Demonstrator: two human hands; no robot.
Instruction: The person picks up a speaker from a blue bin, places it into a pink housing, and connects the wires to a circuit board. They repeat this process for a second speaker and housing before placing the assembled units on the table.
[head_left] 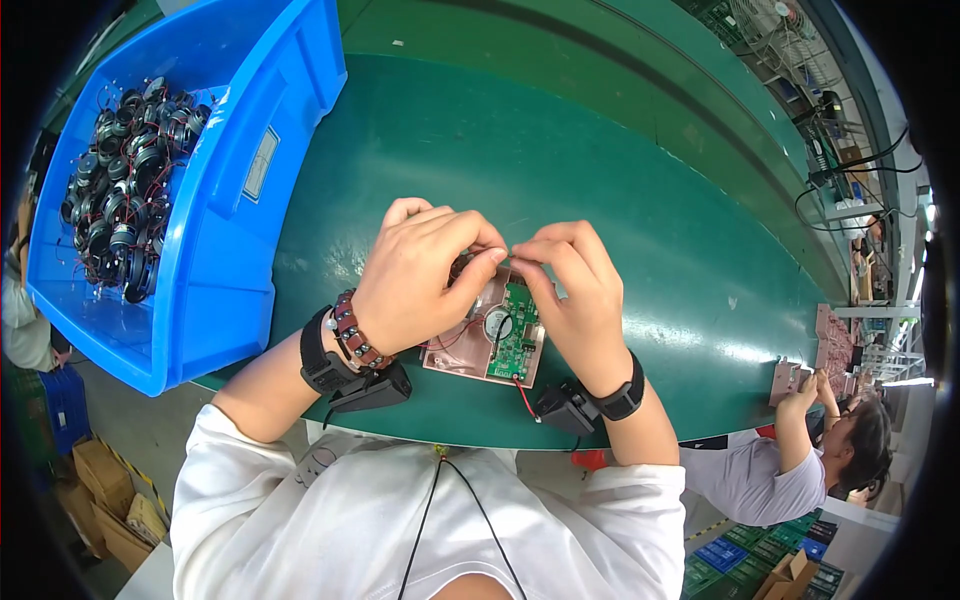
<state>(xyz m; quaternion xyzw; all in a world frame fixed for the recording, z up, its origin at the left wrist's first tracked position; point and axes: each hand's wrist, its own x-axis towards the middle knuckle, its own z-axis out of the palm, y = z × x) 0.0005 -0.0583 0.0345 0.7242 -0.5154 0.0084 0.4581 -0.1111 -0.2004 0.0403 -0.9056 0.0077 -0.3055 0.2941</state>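
Observation:
A shallow pink plastic housing (455,362) lies on the green tabletop in front of me. Inside it sit a green circuit board (523,335) and a round, whitish part (497,323). Thin red and black wires run across it, and a red lead hangs over its near edge. My left hand (425,268) reaches over the housing's far left corner, thumb and forefinger pinched. Close beside those fingertips, my right hand (578,295) pinches too, above the board's far end. Whatever is between the fingertips is too small and covered to make out.
At the left stands a large blue bin (225,220) heaped with small black round speakers (125,195) on red wires. A raised green ledge (560,70) runs along the table's far side. To the right, a co-worker (780,470) handles pink housings (835,345).

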